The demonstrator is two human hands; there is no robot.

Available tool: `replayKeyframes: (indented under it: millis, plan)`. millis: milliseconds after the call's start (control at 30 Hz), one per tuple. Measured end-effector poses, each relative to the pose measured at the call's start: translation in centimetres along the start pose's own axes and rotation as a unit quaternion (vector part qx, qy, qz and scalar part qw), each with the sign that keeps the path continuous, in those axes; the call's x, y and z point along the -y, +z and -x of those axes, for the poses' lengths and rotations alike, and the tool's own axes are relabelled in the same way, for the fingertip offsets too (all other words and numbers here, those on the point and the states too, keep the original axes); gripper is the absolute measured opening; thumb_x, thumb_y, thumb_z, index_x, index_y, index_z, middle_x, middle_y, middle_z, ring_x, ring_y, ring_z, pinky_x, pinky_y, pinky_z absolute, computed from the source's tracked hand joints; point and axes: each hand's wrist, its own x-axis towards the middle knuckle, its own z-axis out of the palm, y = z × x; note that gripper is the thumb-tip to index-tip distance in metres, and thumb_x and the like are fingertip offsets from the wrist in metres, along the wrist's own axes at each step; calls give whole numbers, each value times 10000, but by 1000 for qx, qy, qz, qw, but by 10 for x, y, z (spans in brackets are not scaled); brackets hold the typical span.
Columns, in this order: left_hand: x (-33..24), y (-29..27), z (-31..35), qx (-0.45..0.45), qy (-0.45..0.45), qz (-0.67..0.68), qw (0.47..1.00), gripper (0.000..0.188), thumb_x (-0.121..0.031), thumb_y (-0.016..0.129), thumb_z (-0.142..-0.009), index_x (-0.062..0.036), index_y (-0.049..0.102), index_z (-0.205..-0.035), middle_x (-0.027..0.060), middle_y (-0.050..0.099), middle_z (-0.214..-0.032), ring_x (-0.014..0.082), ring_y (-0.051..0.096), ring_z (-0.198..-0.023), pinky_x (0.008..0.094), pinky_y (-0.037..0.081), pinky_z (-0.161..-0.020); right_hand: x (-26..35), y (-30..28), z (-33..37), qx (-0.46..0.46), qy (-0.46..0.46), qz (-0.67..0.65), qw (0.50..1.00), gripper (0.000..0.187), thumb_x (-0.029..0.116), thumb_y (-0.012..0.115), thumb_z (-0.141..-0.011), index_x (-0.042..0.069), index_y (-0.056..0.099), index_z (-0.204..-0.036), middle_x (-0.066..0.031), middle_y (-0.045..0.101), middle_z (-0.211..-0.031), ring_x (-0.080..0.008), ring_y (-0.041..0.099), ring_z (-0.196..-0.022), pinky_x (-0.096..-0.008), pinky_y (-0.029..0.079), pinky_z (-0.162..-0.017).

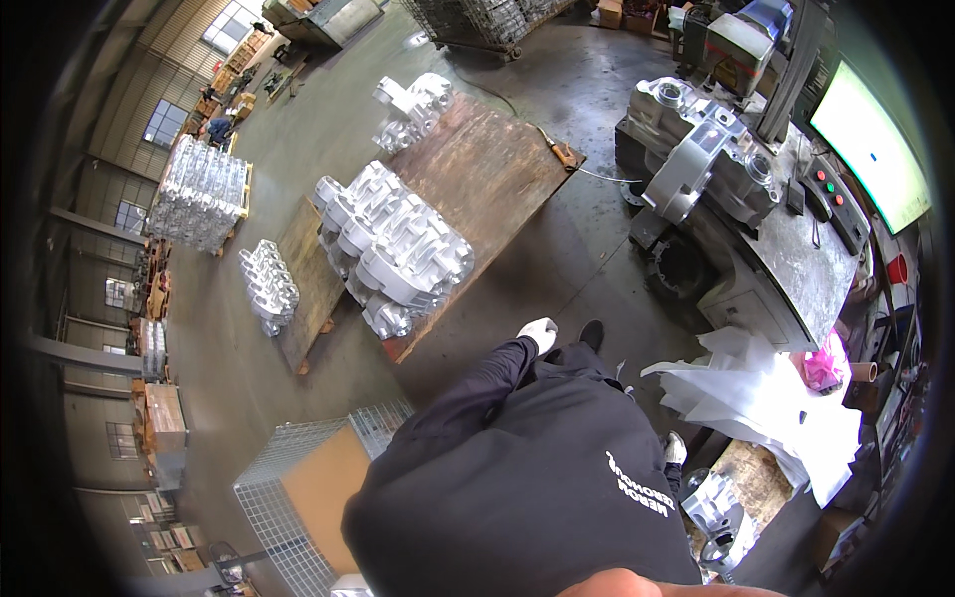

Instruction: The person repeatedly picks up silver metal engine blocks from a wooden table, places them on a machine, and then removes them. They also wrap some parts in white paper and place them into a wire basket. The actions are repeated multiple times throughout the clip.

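Note:
My left hand (538,335), in a white glove, hangs in front of my dark jacket (517,478) with its fingers curled in and nothing seen in it. Beyond it, silver metal castings (398,244) stand in a block on the near edge of a worn wooden tabletop (497,159). My right hand (675,448), in a pale glove, is partly hidden at my right side; its fingers cannot be made out. Close to it lie shiny metal castings (718,505) on a wooden surface (751,473). One large casting (696,149) sits on the machine ahead right.
The machine's worktop (796,269) carries a control box (836,209) with coloured buttons beside a bright screen (875,144). White plastic sheeting (766,408) spreads at the right. A wire cage (288,497) stands behind left. An orange-handled tool (563,154) lies on the tabletop's corner.

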Motion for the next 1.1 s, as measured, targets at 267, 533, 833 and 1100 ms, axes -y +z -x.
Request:
replayKeyframes:
  millis: [267,533,833,1100]
  plan:
    - [31,-2,0,-36,-12,0,999,225,-225,546,-851,-129,702,-981,149,700,-1028,320,654,-1014,403,509,-900,-27,6,-17,3,47,-36,998,293,115,618,-871,13,637,-1145,-125,655,-1023,-251,660,-869,-349,570,-738]
    - [21,-4,6,-26,-10,34,999,235,-203,548,-849,-110,699,-1003,161,701,-1029,320,657,-1019,392,510,-909,-84,-19,-31,68,-153,468,868,253,168,623,-901,43,665,-1117,-81,698,-1080,-211,662,-991,-302,527,-900]
    - [21,3,4,-8,-1,-2,1000,259,-219,537,-855,-112,693,-1032,163,696,-1059,318,646,-1050,388,502,-928,-59,-5,-13,21,-26,3,999,282,120,637,-868,-4,639,-1120,-152,673,-962,-285,676,-828,-379,592,-719]
    - [13,12,-4,7,48,-10,999,235,-267,566,-909,-118,699,-1034,151,699,-1067,310,652,-1054,381,509,-913,-24,16,33,-57,96,-145,983,248,62,583,-883,-1,643,-1115,-148,667,-970,-301,691,-807,-394,596,-708]
